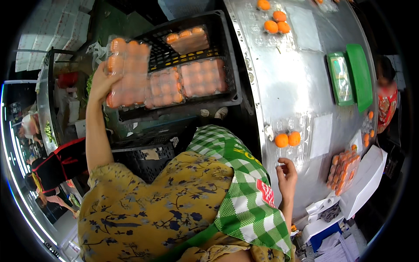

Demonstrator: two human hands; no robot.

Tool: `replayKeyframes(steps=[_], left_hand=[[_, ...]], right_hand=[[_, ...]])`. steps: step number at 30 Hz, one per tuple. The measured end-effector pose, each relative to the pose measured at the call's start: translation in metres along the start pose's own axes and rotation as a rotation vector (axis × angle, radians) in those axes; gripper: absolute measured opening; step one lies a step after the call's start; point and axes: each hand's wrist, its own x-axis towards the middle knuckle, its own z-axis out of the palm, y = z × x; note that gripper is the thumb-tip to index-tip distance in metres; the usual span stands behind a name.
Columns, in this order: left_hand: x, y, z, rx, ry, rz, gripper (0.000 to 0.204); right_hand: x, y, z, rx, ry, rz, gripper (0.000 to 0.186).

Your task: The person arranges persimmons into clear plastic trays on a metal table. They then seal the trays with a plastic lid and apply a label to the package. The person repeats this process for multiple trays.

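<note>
A clear plastic pack full of orange tangerines (pixel 131 74) is gripped along its left side by my left hand (pixel 104 83). My left arm is stretched out over a black crate (pixel 232 56), with the pack tilted at its left end. Inside the crate lie more filled packs (pixel 203 77), one of them (pixel 187 40) at the back. On the metal table, my right hand (pixel 286 177) hovers near the front edge with bent fingers apart and nothing visible in them. Just beyond it sits an open clear tray (pixel 286 153) with two tangerines (pixel 288 139).
Farther along the metal table (pixel 301 87) lies another open tray with several tangerines (pixel 279 22). Green containers (pixel 358 78) and a filled pack (pixel 343 171) stand toward its right side. A second black crate (pixel 146 160) is below. Other people are at both sides.
</note>
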Motion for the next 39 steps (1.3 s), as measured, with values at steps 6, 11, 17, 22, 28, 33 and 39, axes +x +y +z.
replayKeyframes(steps=[6, 11, 17, 22, 28, 33, 39], left_hand=[[-0.097, 0.13, 0.113, -0.425, -0.405, 0.228, 0.085], [-0.161, 0.202, 0.286, -0.464, -1.001, 0.256, 0.088], [-0.254, 0.243, 0.471, -0.146, -1.53, 0.321, 0.081], [-0.331, 0.23, 0.594, 0.303, -1.602, 0.758, 0.066], [-0.385, 0.222, 0.662, 0.458, -1.418, 1.123, 0.052], [-0.398, 0.221, 0.662, 0.028, -0.853, 1.74, 0.037], [-0.386, 0.191, 0.558, 0.53, -1.607, 0.562, 0.018]], right_hand=[[0.014, -0.004, 0.011, 0.55, -0.266, -0.086, 0.033], [-0.007, 0.022, -0.019, 1.091, -0.221, -0.047, 0.055], [-0.095, 0.127, -0.073, 1.242, 0.433, 0.125, 0.042], [-0.145, 0.204, -0.047, 1.524, 0.761, 0.305, 0.033], [-0.151, 0.231, -0.01, 1.649, 0.834, 0.328, 0.021], [-0.158, 0.23, -0.016, 1.312, 0.639, 0.443, 0.014], [-0.173, 0.215, -0.071, -0.378, 0.816, 0.098, 0.06]])
